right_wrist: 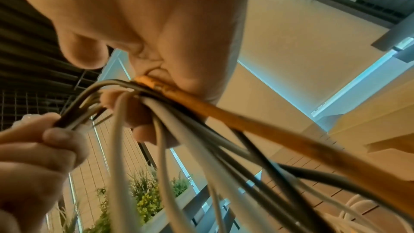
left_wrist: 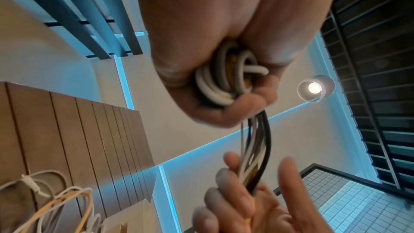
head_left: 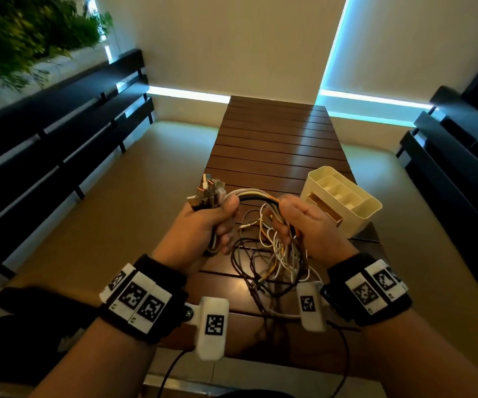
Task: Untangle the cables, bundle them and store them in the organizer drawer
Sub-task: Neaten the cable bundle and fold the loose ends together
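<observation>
cables [head_left: 266, 242]: white, black, orange, grey; connector ends [head_left: 207, 191] gathered upright at left, a short span arching right, rest hanging as loose tangle onto near table centre.
organizer [head_left: 344, 201]: cream plastic, open top w/ compartments, right of cables, standing skewed.
drawer [head_left: 325, 209]: in organizer's front, pulled partly out.

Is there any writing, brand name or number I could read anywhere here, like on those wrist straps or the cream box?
No readable text anywhere.
Left wrist band: black-and-white square code patterns, plus tiny marks too small to read.
Right wrist band: the same.
Organizer: no label visible.
Cable plugs: no markings legible.
</observation>
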### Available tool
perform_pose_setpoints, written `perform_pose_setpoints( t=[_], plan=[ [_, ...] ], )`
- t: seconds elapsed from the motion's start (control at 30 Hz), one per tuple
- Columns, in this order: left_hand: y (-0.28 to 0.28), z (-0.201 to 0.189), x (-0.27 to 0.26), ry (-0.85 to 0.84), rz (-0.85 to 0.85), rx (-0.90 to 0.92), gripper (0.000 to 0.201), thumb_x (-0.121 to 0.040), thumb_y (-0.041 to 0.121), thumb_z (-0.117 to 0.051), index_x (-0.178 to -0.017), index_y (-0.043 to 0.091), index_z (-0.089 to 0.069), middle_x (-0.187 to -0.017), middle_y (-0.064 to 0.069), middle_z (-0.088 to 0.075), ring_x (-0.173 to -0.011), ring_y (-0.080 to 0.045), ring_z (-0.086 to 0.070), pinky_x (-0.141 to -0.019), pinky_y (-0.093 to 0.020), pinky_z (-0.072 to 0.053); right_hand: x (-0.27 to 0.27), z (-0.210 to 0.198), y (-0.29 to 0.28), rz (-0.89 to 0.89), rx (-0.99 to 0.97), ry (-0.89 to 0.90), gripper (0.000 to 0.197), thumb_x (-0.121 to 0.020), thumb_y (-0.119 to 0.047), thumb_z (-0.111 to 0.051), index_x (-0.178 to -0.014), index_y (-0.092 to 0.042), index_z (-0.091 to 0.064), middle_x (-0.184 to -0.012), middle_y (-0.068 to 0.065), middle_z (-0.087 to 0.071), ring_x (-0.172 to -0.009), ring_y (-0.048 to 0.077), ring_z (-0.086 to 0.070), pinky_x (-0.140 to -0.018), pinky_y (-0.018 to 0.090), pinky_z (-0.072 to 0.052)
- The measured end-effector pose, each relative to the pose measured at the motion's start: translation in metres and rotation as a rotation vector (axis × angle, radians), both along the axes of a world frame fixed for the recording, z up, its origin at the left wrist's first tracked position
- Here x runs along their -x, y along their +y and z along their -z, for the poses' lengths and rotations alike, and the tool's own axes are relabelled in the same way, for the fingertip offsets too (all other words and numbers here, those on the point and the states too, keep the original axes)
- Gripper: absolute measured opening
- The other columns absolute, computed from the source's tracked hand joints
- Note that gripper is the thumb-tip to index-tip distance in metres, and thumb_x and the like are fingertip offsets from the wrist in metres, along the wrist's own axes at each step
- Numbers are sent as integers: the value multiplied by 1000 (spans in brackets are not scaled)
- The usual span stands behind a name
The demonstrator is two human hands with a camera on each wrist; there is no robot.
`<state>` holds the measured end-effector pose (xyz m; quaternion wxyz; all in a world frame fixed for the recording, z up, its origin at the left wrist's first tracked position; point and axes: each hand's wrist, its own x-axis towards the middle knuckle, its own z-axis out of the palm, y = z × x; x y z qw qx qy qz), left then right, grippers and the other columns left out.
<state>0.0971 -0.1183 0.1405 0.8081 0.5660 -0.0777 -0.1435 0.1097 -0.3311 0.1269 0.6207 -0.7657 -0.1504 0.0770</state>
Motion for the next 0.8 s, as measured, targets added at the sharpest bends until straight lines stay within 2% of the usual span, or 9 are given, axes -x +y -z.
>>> perform_pose_setpoints(
  t=[0.1, 0.17, 0.27, 0.37, 0.5, 0.57, 0.67, 0.73, 0.8],
  plan=[
    [-10, -1, 0, -21, 3, 1, 21, -91, 29, -58, -83, 11, -51, -57, 0, -45, -50, -14, -47, -45, -27, -42, 2, -5, 4, 127, -58, -3, 42, -102, -48, -37, -98, -16, -64, -66, -3, -46, -56, 13, -44, -55, 28, -43],
    [-20, 1, 3, -1, -17, -9, 21, -89, 32, -58, -85, 11, -59, -65, -3, -57, -56, -14, -55, -49, -27, -48, 5, -9, 10, 216, -54, -31, 42, -103, -46, -34, -93, -17, -63, -61, -4, -46, -54, 13, -43, -54, 30, -41],
    [-36, 4, 4, 14, -48, 36, 28, -88, 33, -59, -101, 13, -72, -99, -11, -71, -69, -16, -63, -62, -33, -55, 10, -14, 16, 307, -49, -51, 41, -103, -43, -34, -88, -17, -61, -58, -8, -47, -53, 10, -44, -52, 26, -40],
    [-48, 5, 5, 42, -64, 106, 38, -91, 33, -58, -122, 15, -68, -125, -8, -68, -93, -29, -65, -83, -48, -54, 14, -15, 22, 362, -38, -86, 41, -101, -46, -33, -85, -20, -61, -57, -7, -49, -53, 11, -47, -50, 27, -44],
    [-55, 2, 4, 76, -86, 161, 39, -87, 32, -60, -122, 16, -68, -118, -7, -71, -87, -24, -66, -77, -42, -56, 16, -18, 24, 400, -18, -127, 40, -104, -44, -34, -84, -24, -63, -60, -1, -55, -52, 9, -55, -49, 22, -50],
    [-55, 2, 3, 94, -87, 166, 41, -85, 32, -61, -123, 16, -68, -119, -12, -69, -97, -28, -67, -84, -46, -58, 17, -20, 22, 406, 10, -138, 40, -104, -43, -33, -82, -32, -65, -65, -2, -62, -54, 3, -59, -50, 17, -49],
    [-57, -2, 3, 100, -83, 179, 43, -85, 30, -62, -125, 15, -66, -127, -14, -67, -117, -31, -64, -103, -55, -48, 16, -21, 18, 397, 70, -148, 42, -104, -47, -33, -92, -33, -71, -82, -4, -73, -74, 9, -69, -63, 28, -59],
    [-57, -3, 2, 95, -80, 172, 41, -85, 28, -61, -124, 15, -66, -123, -11, -70, -117, -28, -65, -103, -51, -48, 16, -22, 17, 382, 97, -145, 42, -103, -49, -33, -95, -33, -71, -86, -2, -74, -80, 12, -70, -72, 36, -60],
    [-57, -4, 2, 81, -87, 146, 42, -86, 28, -60, -126, 14, -64, -121, -11, -71, -114, -27, -67, -99, -50, -50, 16, -24, 16, 354, 116, -140, 41, -103, -49, -34, -95, -33, -71, -86, -4, -74, -80, 10, -70, -72, 31, -59]
  ],
)
